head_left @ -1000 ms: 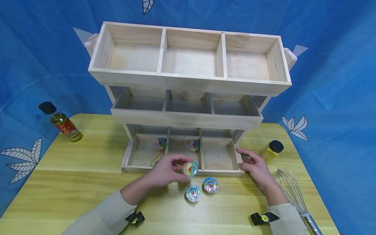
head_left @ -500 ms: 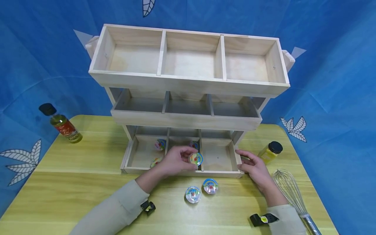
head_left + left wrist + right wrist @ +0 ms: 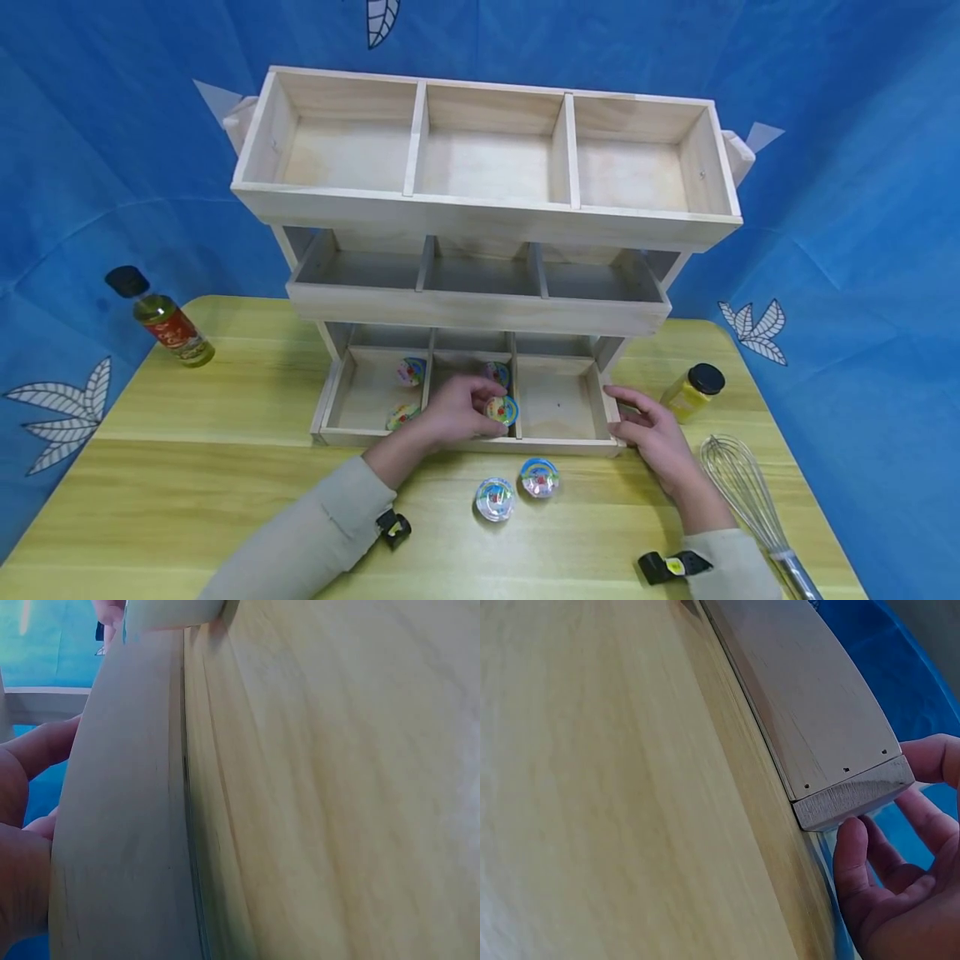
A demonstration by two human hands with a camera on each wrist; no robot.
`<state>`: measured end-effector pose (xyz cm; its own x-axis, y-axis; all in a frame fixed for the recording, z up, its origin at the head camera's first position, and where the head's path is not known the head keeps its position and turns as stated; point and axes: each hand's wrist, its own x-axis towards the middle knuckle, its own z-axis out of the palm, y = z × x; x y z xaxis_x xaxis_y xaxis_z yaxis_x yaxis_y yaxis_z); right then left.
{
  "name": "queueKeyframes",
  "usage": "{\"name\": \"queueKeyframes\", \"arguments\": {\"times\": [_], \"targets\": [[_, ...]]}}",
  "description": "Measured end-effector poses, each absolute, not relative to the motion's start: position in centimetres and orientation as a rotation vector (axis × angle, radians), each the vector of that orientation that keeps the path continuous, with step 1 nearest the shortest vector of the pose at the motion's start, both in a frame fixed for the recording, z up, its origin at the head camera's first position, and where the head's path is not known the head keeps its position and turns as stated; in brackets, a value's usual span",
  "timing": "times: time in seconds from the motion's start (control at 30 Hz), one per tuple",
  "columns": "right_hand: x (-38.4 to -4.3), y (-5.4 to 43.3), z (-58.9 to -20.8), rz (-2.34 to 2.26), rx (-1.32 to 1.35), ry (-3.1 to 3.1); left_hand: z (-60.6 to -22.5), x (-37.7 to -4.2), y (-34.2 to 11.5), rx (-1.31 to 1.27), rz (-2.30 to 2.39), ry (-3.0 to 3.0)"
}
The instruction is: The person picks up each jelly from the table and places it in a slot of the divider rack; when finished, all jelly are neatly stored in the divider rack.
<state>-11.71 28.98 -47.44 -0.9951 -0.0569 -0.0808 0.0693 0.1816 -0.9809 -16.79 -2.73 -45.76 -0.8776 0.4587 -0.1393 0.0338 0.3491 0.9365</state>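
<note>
Two cups [image 3: 495, 499] lie before the shelf [image 3: 480, 310], bottle [image 3: 174, 328] to its left, whisk [image 3: 750, 497] right.

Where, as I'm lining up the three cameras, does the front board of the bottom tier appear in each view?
Head: the front board runs across, just below centre, partly hidden by the left arm.
Left wrist: the front board runs bottom to top, left of centre.
Right wrist: the front board slants through the upper right, toward the right hand.
Shared landmark: the yellowish tabletop beside it.
</note>
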Motion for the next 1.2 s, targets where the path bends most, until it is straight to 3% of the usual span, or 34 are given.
{"name": "queueKeyframes", "arguments": {"times": [0.7,1.2], "targets": [[-11.60,28.82,-47.42,-1.957,0.051,2.331,-45.98,-17.08,-2.73,0.278,1.480,2.269],[-11.49,28.77,-47.28,-1.970,0.092,2.324,-46.29,-17.20,-2.79,0.334,1.425,2.291]]}}
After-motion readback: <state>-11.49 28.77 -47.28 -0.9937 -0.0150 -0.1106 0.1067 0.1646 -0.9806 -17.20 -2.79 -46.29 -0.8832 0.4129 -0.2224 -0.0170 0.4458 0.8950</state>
